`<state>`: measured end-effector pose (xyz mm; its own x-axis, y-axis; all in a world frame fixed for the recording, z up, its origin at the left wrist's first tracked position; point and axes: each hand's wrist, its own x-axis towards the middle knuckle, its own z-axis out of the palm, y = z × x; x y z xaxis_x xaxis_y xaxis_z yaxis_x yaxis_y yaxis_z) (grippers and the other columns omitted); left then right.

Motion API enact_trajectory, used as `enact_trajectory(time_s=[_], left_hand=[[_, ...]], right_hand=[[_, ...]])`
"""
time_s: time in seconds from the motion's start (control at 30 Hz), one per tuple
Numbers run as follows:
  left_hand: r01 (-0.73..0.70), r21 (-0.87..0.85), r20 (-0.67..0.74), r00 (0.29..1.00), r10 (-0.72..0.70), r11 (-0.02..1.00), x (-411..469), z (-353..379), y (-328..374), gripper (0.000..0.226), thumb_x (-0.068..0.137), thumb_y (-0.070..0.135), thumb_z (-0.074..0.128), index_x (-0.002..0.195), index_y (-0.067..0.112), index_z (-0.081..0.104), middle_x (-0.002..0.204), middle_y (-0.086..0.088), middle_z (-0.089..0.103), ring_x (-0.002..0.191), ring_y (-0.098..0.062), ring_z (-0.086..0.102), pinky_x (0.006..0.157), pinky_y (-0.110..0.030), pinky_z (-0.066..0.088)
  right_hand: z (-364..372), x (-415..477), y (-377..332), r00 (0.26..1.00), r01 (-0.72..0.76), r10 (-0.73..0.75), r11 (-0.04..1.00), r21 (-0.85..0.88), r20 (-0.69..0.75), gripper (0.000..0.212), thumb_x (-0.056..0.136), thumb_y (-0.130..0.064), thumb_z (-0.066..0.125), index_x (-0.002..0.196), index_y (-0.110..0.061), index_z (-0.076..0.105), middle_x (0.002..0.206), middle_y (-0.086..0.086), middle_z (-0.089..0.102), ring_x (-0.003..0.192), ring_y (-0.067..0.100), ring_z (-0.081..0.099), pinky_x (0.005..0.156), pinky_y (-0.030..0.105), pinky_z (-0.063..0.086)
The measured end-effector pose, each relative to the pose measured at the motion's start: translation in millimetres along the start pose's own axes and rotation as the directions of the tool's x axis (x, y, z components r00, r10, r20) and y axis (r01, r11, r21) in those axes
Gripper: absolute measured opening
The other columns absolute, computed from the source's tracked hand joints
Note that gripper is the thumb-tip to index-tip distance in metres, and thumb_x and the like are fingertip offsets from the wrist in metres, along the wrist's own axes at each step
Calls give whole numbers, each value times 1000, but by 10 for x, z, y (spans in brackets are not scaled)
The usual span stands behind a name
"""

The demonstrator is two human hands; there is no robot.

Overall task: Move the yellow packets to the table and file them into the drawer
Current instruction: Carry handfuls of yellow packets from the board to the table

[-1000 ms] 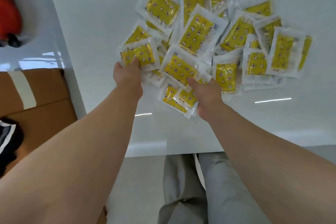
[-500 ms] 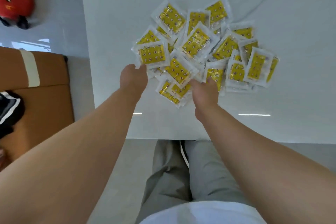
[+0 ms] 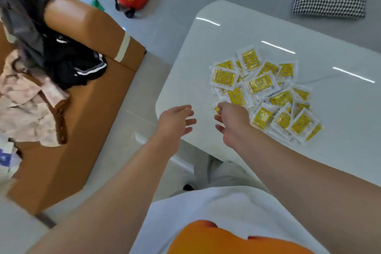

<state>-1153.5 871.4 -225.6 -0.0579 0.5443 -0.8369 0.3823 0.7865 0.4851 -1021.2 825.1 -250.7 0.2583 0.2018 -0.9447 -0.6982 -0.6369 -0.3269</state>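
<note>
Yellow packets (image 3: 261,85) lie heaped on the white table (image 3: 226,33), toward 3 o'clock of the view. The left hand (image 3: 175,119), at the heap's 8 o'clock, hovers over the table corner, fingers spread and empty. The right hand (image 3: 233,117), at the heap's 7 o'clock edge, has loosely curled fingers and grips no packet. The transfer appears complete. Filing comes next and calls for gathering packets and finding the drawer, which is not in view.

Loose heap of yellow packets (image 3: 260,85): flat, clear-edged sachets, each with a yellow printed panel, lay overlapping at varied angles on the glossy white table (image 3: 340,109). The heap sat toward the table's near left corner, and the packets were sealed.
</note>
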Motion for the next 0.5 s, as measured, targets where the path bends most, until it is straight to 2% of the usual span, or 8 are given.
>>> enact_trajectory(time_s=[0.2,0.33,0.4,0.43,0.47,0.5], left_hand=[[-3,-244,-156,987,-36,970,-631,-566,-185,20,101,14,55,114,14,70,109,-3,72,93,-19,72,72,-29,54],[-82,-400,-246,969,-21,913,-1065,-847,-445,18,101,14,55,112,12,69,102,-2,69,87,-18,69,76,-30,54],[-123,-463,-292,956,-20,878,-1292,-965,-667,18,101,13,55,111,12,69,99,-2,68,89,-19,68,80,-31,54],[-142,-497,-306,952,-19,856,-1396,-1019,-815,18,101,14,56,112,12,70,100,-2,68,91,-20,67,79,-31,55],[-168,-536,-328,945,-20,828,-1543,-1082,-1025,18,100,15,56,112,12,70,101,-2,68,91,-20,67,76,-31,54],[-186,-559,-346,938,-24,808,-1655,-1113,-1183,18,100,15,57,113,13,70,102,-1,68,90,-20,67,72,-30,53]], right_hand=[[336,-712,95,983,112,-86,980,-162,160,6,95,-20,57,90,-20,60,87,2,59,85,20,59,72,35,45],[452,-1148,341,951,213,-137,940,-267,276,11,97,-18,56,86,-20,58,90,1,59,86,18,59,74,35,46],[446,-1335,553,931,259,-153,916,-306,330,11,96,-15,55,87,-12,61,89,3,55,85,19,55,73,34,44],[426,-1417,689,921,279,-160,906,-317,356,15,95,-12,54,95,0,62,86,4,52,81,19,52,70,33,42],[395,-1529,876,910,302,-166,894,-331,379,26,94,-9,53,108,13,56,81,4,47,75,19,47,65,31,38],[361,-1585,1016,901,326,-178,879,-348,395,34,92,-6,53,116,18,49,76,3,42,70,19,41,61,29,32]])
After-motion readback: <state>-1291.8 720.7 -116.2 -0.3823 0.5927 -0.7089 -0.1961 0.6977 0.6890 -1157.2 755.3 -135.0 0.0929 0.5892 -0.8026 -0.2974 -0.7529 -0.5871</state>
